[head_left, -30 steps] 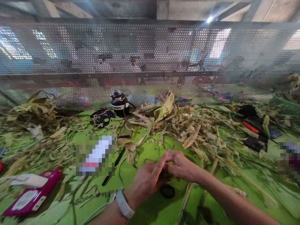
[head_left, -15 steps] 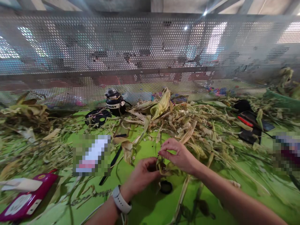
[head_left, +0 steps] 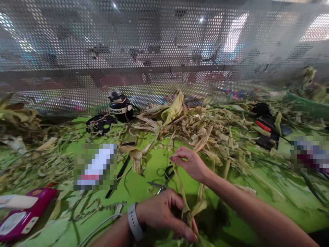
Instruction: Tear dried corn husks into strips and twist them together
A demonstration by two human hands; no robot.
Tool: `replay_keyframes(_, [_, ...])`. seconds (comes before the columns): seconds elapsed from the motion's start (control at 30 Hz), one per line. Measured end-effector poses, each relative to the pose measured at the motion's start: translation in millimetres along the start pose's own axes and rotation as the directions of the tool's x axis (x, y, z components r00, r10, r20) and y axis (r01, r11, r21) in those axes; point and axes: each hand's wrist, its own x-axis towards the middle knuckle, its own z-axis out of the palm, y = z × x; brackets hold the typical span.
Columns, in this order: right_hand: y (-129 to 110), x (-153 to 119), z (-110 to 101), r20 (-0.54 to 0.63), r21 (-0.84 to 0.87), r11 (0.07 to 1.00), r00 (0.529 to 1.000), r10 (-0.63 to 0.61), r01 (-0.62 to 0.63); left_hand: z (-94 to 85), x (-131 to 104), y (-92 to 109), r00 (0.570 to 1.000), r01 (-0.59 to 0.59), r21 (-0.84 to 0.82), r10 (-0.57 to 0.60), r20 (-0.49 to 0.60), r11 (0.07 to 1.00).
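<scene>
My left hand point(head_left: 166, 211), with a white watch on its wrist, is closed round the lower part of a greenish dried leaf strip point(head_left: 182, 185) that looks like husk. The strip runs up from that grip to my right hand point(head_left: 191, 164), which pinches its upper end between thumb and fingertips. More leaf ends hang out below the left hand, partly hidden. Just beyond the left hand lie scissors point(head_left: 161, 187) with dark handles, blades pointing left. A curled dried leaf point(head_left: 136, 160) rests left of them.
A heap of dried leaves point(head_left: 197, 127) spreads across the green table point(head_left: 151, 151). Behind stand a black bottle point(head_left: 120, 109) and a perforated metal screen point(head_left: 154, 44). On the left are a blurred-out phone point(head_left: 96, 168) and a magenta device point(head_left: 28, 216); a green basket point(head_left: 305, 104) sits right.
My left hand has moved down towards me, apart from the right hand, and the strip now stretches between them. The scissors' blades have come into sight. The view has tilted down slightly.
</scene>
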Motion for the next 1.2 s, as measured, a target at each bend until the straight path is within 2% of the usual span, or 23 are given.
replay_keyframes(0.07, [5.7, 2.4, 0.7, -0.062, 0.002, 1.0, 0.998, 0.018, -0.018, -0.2, 0.8, -0.5, 1.0, -0.007, -0.028, 0.007, -0.031, 1.0])
replay_keyframes(0.13, [8.4, 4.5, -0.2, -0.06, 0.018, 0.997, 0.995, 0.079, -0.078, -1.3, 1.3, 0.4, 0.997, -0.021, -0.055, 0.016, -0.078, 0.998])
replay_keyframes(0.2, [4.9, 6.0, -4.4, 0.042, 0.08, 0.98, 0.983, 0.177, -0.18, -3.4, 1.9, 1.5, 0.99, -0.047, -0.088, 0.035, -0.135, 0.995])
replay_keyframes(0.3, [-9.1, 6.5, -17.7, 0.258, 0.147, 0.935, 0.925, 0.28, -0.324, -8.5, 3.9, 1.4, 0.95, -0.147, -0.132, 0.102, -0.296, 0.98])
replay_keyframes(0.37, [-16.9, 6.4, -28.0, 0.388, 0.121, 0.928, 0.878, 0.282, -0.352, -12.9, 5.4, 0.3, 0.893, -0.233, -0.141, 0.155, -0.422, 0.962])
replay_keyframes(0.43, [-18.8, 6.6, -35.2, 0.488, 0.103, 0.936, 0.837, 0.248, -0.337, -16.4, 6.6, -0.6, 0.852, -0.278, -0.131, 0.182, -0.491, 0.952])
replay_keyframes(0.47, [-17.5, 6.9, -37.0, 0.505, 0.112, 0.939, 0.833, 0.228, -0.325, -17.5, 7.0, -0.8, 0.84, -0.279, -0.121, 0.181, -0.512, 0.953])
replay_keyframes(0.57, [-10.1, 8.5, -35.8, 0.414, 0.158, 0.949, 0.891, 0.187, -0.272, -17.0, 7.4, -0.2, 0.815, -0.26, -0.087, 0.171, -0.554, 0.962])
replay_keyframes(0.63, [-6.6, 9.7, -32.4, 0.334, 0.147, 0.961, 0.926, 0.175, -0.235, -15.0, 7.4, 0.2, 0.82, -0.25, -0.074, 0.171, -0.546, 0.965])
replay_keyframes(0.73, [-4.4, 11.2, -29.2, 0.291, 0.113, 0.966, 0.937, 0.193, -0.234, -13.8, 7.4, -0.2, 0.851, -0.231, -0.079, 0.162, -0.499, 0.97])
replay_keyframes(0.8, [-2.6, 11.9, -30.2, 0.267, 0.14, 0.953, 0.937, 0.225, -0.268, -15.0, 7.2, -0.7, 0.854, -0.25, -0.115, 0.163, -0.495, 0.961])
replay_keyframes(0.87, [0.2, 12.2, -33.7, 0.205, 0.233, 0.923, 0.944, 0.26, -0.305, -16.8, 7.0, -0.4, 0.828, -0.312, -0.181, 0.173, -0.534, 0.933])
replay_keyframes(0.97, [3.7, 11.3, -39.0, 0.094, 0.42, 0.841, 0.938, 0.334, -0.342, -18.7, 7.1, 1.6, 0.744, -0.428, -0.249, 0.182, -0.643, 0.869])
replay_keyframes(1.03, [3.0, 9.4, -39.3, 0.122, 0.447, 0.816, 0.928, 0.351, -0.367, -19.2, 7.8, 2.9, 0.713, -0.462, -0.245, 0.193, -0.674, 0.852])
replay_keyframes(1.13, [-2.2, 5.6, -33.2, 0.219, 0.344, 0.859, 0.922, 0.32, -0.38, -18.8, 9.6, 4.3, 0.735, -0.449, -0.21, 0.225, -0.639, 0.869])
replay_keyframes(1.2, [-5.3, 4.2, -27.2, 0.221, 0.295, 0.882, 0.925, 0.31, -0.366, -18.0, 10.6, 5.0, 0.745, -0.433, -0.179, 0.239, -0.623, 0.883])
